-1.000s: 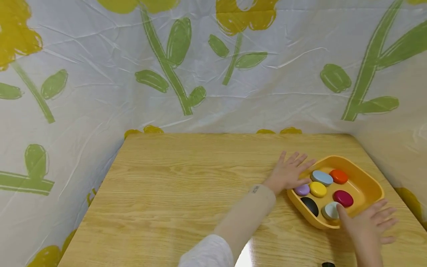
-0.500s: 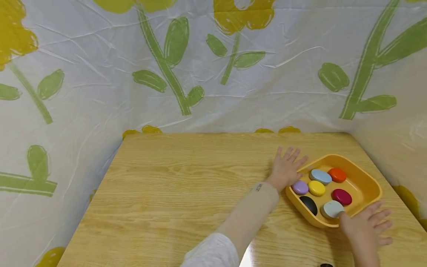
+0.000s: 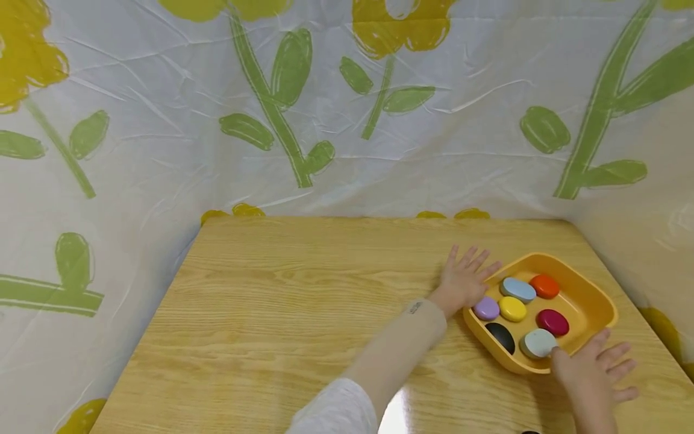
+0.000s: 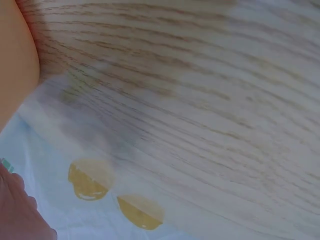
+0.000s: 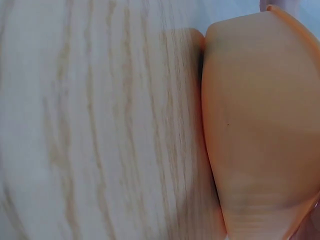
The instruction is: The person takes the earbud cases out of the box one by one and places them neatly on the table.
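Observation:
An orange-yellow plastic basin [image 3: 591, 295] stands on the right side of the wooden table. Inside lie several smooth oval pieces: light blue [image 3: 518, 290], orange-red [image 3: 544, 286], yellow [image 3: 512, 308], lilac [image 3: 487, 308], crimson [image 3: 553, 322], black [image 3: 500, 337] and pale grey [image 3: 538, 343]. My left hand [image 3: 461, 287] rests against the basin's left side with straight, spread fingers. At the near right side is my right hand [image 3: 588, 374], its thumb over the rim by the grey piece and its other fingers spread outside. The right wrist view shows the basin's outer wall [image 5: 260, 120] close up.
The wood-grain table [image 3: 303, 313] stretches away to the left of the basin. White sheeting [image 3: 162, 78] with yellow flowers and green leaves hangs behind and along both sides. A small dark object [image 3: 530, 432] barely shows at the bottom edge.
The basin, with its pieces, has slid slightly left, and both hands have shifted left along with it. My left hand's fingers point more away from me than a second ago.

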Action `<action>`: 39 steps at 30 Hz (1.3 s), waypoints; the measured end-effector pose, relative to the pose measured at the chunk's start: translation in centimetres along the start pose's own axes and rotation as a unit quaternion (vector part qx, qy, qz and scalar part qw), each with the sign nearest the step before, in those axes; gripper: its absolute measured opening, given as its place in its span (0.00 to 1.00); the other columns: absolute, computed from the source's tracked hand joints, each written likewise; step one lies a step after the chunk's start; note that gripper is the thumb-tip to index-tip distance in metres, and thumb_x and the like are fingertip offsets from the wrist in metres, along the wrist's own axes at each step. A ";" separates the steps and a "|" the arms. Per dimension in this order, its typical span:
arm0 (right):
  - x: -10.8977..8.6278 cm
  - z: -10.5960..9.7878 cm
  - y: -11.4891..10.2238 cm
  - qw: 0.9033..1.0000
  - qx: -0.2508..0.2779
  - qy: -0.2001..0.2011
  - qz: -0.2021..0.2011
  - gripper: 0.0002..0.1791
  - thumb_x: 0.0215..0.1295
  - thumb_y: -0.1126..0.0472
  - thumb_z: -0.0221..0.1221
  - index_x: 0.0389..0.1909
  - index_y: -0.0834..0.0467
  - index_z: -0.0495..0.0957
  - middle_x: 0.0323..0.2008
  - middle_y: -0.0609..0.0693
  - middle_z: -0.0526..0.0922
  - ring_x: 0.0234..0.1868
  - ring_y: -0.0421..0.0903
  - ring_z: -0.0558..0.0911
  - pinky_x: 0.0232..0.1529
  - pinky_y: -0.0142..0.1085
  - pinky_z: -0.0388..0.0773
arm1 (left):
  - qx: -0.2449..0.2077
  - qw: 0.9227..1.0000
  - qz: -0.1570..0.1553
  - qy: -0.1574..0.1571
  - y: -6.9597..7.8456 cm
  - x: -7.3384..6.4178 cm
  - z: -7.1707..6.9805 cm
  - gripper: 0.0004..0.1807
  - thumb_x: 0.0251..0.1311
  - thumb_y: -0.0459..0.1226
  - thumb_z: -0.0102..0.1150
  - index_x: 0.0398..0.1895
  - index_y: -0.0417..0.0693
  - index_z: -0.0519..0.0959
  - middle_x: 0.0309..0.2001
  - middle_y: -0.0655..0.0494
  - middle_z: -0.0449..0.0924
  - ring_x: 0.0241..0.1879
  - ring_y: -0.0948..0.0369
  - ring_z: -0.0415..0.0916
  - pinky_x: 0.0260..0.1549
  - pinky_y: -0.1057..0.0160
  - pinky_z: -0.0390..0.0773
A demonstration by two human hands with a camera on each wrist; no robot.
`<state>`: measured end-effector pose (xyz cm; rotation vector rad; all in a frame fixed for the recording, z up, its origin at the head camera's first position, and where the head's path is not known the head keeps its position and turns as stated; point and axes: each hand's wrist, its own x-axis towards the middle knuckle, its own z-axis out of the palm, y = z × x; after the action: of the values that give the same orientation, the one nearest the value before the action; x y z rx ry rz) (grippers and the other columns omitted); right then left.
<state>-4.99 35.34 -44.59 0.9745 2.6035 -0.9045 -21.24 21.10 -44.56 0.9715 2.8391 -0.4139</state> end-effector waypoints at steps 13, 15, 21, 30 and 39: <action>0.9 0.7 -1.7 0.997 -0.035 -0.008 -0.066 0.49 0.64 0.51 0.40 0.60 0.64 0.09 0.54 0.70 0.03 0.55 0.71 0.10 0.44 0.74 0.17 | -0.051 0.998 -0.028 -0.015 -2.6 -1.8 1.3 0.32 0.68 0.55 0.27 0.65 0.80 0.21 0.70 0.73 0.18 0.68 0.66 0.16 0.66 0.53 0.23; 1.0 1.1 -2.1 0.996 -0.038 -0.010 -0.081 0.49 0.64 0.51 0.40 0.60 0.64 0.10 0.55 0.70 0.04 0.55 0.71 0.10 0.44 0.74 0.17 | -0.051 0.998 -0.027 -0.010 -3.5 -2.3 1.7 0.32 0.68 0.54 0.27 0.66 0.79 0.23 0.70 0.72 0.19 0.69 0.65 0.18 0.66 0.53 0.26; 1.4 2.3 -3.8 0.989 -0.055 0.003 -0.140 0.47 0.65 0.52 0.40 0.63 0.64 0.13 0.58 0.71 0.08 0.57 0.73 0.15 0.45 0.74 0.17 | -0.061 0.997 -0.050 -0.008 -5.8 -4.0 3.0 0.33 0.68 0.53 0.29 0.68 0.76 0.26 0.71 0.69 0.20 0.70 0.63 0.20 0.66 0.52 0.27; 0.6 4.8 -7.7 0.975 -0.065 0.004 -0.214 0.45 0.62 0.56 0.41 0.66 0.63 0.19 0.63 0.73 0.17 0.61 0.75 0.22 0.48 0.74 0.22 | -0.086 0.992 -0.095 0.018 -10.3 -7.5 5.0 0.33 0.66 0.52 0.33 0.71 0.71 0.34 0.73 0.64 0.27 0.71 0.60 0.22 0.66 0.49 0.29; -0.1 7.5 -11.8 0.956 -0.106 0.005 -0.273 0.45 0.62 0.56 0.43 0.69 0.61 0.25 0.66 0.72 0.25 0.65 0.70 0.27 0.53 0.71 0.21 | -0.131 0.983 -0.124 0.016 -14.6 -11.8 6.9 0.34 0.66 0.51 0.34 0.72 0.67 0.36 0.73 0.60 0.27 0.71 0.57 0.24 0.66 0.48 0.29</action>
<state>-12.73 23.75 -44.89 0.1993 2.9521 -0.6935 -20.73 1.16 -45.67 0.5840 2.9540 -0.0411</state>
